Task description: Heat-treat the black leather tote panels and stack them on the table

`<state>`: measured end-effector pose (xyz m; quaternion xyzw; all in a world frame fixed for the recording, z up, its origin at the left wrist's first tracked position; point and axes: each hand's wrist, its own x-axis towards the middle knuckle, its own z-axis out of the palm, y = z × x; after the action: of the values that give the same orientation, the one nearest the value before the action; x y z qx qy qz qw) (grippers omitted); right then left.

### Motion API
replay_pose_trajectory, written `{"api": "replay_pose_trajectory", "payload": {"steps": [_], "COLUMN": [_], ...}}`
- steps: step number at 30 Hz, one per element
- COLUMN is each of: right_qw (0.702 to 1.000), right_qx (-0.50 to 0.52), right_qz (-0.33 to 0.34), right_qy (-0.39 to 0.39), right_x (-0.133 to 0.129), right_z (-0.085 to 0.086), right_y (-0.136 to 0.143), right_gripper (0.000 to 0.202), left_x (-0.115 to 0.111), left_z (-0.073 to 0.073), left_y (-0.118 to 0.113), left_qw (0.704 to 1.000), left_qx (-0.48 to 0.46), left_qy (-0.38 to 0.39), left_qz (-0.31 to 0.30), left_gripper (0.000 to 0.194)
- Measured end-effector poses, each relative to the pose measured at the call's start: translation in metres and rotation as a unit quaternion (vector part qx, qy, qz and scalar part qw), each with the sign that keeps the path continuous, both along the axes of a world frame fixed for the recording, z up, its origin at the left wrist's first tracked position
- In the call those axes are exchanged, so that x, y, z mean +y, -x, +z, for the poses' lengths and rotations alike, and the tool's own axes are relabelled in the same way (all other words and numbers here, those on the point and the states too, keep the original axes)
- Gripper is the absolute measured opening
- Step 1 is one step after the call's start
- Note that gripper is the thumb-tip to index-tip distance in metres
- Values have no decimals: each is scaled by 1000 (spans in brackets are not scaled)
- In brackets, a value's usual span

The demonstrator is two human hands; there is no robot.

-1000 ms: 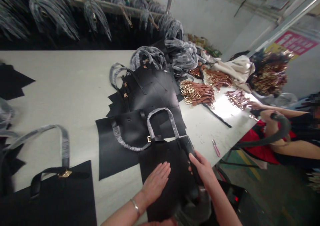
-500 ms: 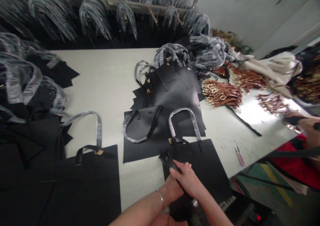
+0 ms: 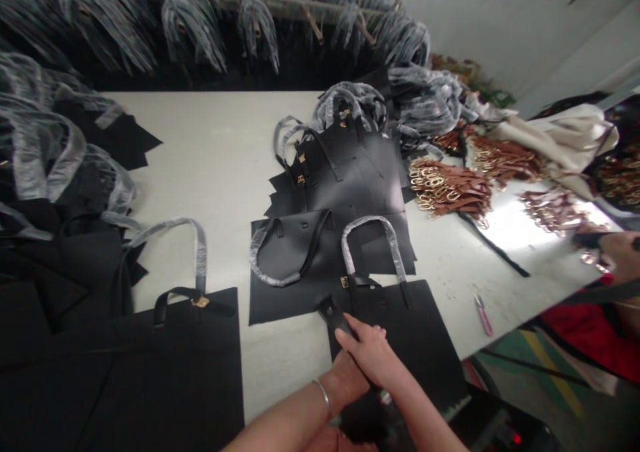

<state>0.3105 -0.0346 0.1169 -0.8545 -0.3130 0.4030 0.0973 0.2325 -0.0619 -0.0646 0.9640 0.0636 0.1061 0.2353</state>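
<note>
Both hands meet on a dark strap (image 3: 331, 312) that slants over the left edge of a black bag panel (image 3: 420, 332). My right hand (image 3: 373, 353) is wrapped round the strap from above. Beneath it my left hand (image 3: 349, 380), with a bracelet at the wrist, closes on the same strap; its fingers are partly hidden. The panel carries a plastic-wrapped handle (image 3: 373, 222) and a small gold buckle (image 3: 345, 282). Just behind lies another black panel (image 3: 280, 305) with a wrapped handle loop.
Black panels (image 3: 185, 372) with wrapped handles fill the left side. Overlapping black pieces (image 3: 360, 179) lie behind. Brown straps with gold clips (image 3: 450, 189) and pink-handled snips (image 3: 483, 317) are on the right. Another person's hand (image 3: 620, 255) is at the far right.
The view has shifted slightly. My hands and the strap keep nearly the same position, with the strap's end slightly nearer the left.
</note>
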Motion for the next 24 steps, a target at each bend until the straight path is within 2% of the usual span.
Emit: {"api": "replay_pose_trajectory", "payload": {"steps": [3,5,7,10,14,16,18,20,24], "right_qw": [994,978,961,953,943,940,940,944,955], "right_qx": [35,63,94,139,190,209,223,229,215], "right_qz": [-51,-90,-128,-193,-234,-235,-223,-197,-151], "right_qy": [-90,-180,-226,-188,-139,-133,-132,-135,-138], "right_x": [10,0,-21,-58,-86,-88,-85,-80,-68], "right_z": [4,7,9,9,4,0,-3,-7,-13], "right_y": [-3,-9,-18,-26,-19,-12,-6,-1,2], "right_gripper": [55,58,60,67,70,69,67,63,57], "left_x": [3,8,20,59,132,164,186,200,210], "left_z": [13,25,39,58,72,76,79,82,88], "left_y": [-1,-1,4,20,40,41,35,27,12], "left_qw": [996,987,979,975,980,985,987,986,980], "left_qx": [21,34,22,-27,-40,-16,19,51,82], "left_qy": [84,154,201,219,168,152,154,159,172], "left_qz": [-22,-31,-28,4,95,79,30,-17,-49], "left_gripper": [47,38,33,31,24,22,19,11,29]}}
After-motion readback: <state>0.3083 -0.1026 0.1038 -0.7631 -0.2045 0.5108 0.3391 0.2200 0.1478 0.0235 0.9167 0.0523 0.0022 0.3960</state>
